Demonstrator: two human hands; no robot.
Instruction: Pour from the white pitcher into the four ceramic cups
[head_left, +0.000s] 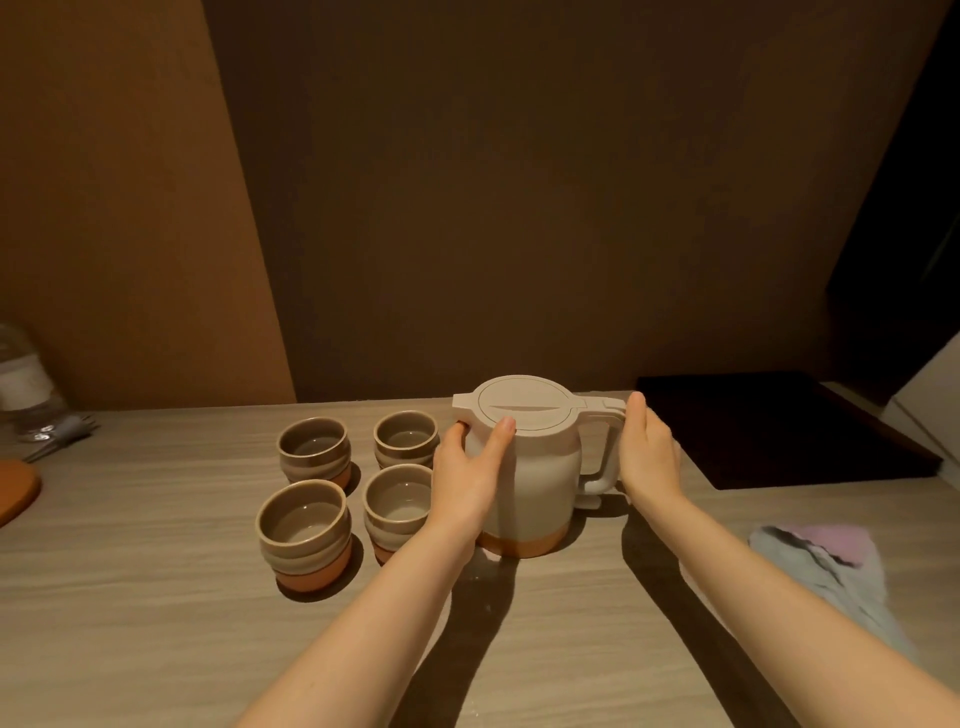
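The white pitcher (540, 478) stands upright on the wooden table, lid on, orange band at its base, handle pointing right. My left hand (467, 467) lies against its left side, thumb and a fingertip touching just under the lid. My right hand (649, 449) rests on the outer side of the handle, fingers straight. To the left stand the ceramic cups in a square: back left cup (313, 449), back right cup (406, 439), front left cup (305, 532), front right cup (397, 506). All look empty; my left wrist hides part of the front right one.
A crumpled grey and pink cloth (826, 561) lies at the right. A dark tray (779, 431) sits behind it by the wall. At the far left are an orange disc (15, 491), metal utensils (57, 434) and a clear bottle (23, 379).
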